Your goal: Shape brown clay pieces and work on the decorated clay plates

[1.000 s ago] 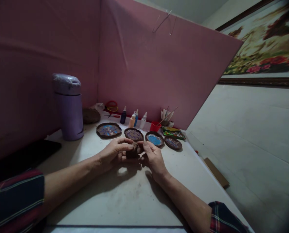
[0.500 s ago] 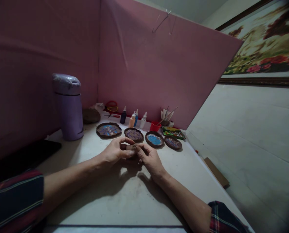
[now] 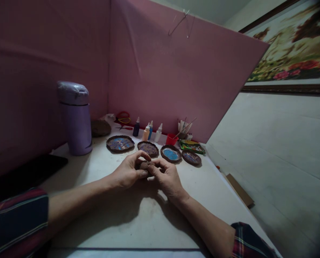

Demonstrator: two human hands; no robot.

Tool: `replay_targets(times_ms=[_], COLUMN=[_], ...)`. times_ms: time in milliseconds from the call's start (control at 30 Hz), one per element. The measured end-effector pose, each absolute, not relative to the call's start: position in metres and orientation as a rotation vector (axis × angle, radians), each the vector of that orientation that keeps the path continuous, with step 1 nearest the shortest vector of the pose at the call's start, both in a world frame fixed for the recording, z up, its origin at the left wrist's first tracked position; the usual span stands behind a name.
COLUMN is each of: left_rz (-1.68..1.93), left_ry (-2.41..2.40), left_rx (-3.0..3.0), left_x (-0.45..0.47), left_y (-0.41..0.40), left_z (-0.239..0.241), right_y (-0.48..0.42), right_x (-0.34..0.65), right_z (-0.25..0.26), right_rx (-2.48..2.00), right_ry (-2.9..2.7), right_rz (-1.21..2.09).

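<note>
A small lump of brown clay (image 3: 146,165) is held between both hands above the white table, partly hidden by the fingers. My left hand (image 3: 130,169) curls round its left side, index finger arched over and thumb beneath. From the right, my right hand (image 3: 167,177) pinches the same lump, its thumb pressed on the front. Just beyond the fingers lie several shallow brown clay dishes: a wide one with blue and purple paint (image 3: 120,143), a purple-flecked one (image 3: 148,148), a blue-filled one (image 3: 171,154) and a small dark one (image 3: 191,157).
Behind the dishes stand paint bottles (image 3: 147,132), a red cup (image 3: 172,139), a holder of tools (image 3: 184,127) and a green packet (image 3: 192,146). A purple flask (image 3: 76,122), a large clay lump (image 3: 100,128), scissors (image 3: 124,127) and a dark flat object (image 3: 28,173) are leftward.
My fingers have shifted on the clay, and more of the lump shows between them. My right thumb now presses its front face. The dishes and bottles have stayed put.
</note>
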State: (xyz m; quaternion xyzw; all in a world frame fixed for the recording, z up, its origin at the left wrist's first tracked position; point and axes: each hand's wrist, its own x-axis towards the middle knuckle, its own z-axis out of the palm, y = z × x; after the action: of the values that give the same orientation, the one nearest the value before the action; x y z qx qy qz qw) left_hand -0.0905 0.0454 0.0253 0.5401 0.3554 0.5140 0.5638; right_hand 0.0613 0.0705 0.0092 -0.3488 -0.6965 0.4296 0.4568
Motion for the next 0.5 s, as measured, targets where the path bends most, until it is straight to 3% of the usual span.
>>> replay_targets(times_ms=[500], left_rz=[1.161], left_ry=[0.928], left_rx=[1.073], left_x=[-0.0930], left_y=[0.0487], left_z=[0.0219], right_y=[0.0771], right_x=[0.0627], right_z=[0.0047], right_rx=[-0.889], right_ry=[-1.476], right_rz=[1.279])
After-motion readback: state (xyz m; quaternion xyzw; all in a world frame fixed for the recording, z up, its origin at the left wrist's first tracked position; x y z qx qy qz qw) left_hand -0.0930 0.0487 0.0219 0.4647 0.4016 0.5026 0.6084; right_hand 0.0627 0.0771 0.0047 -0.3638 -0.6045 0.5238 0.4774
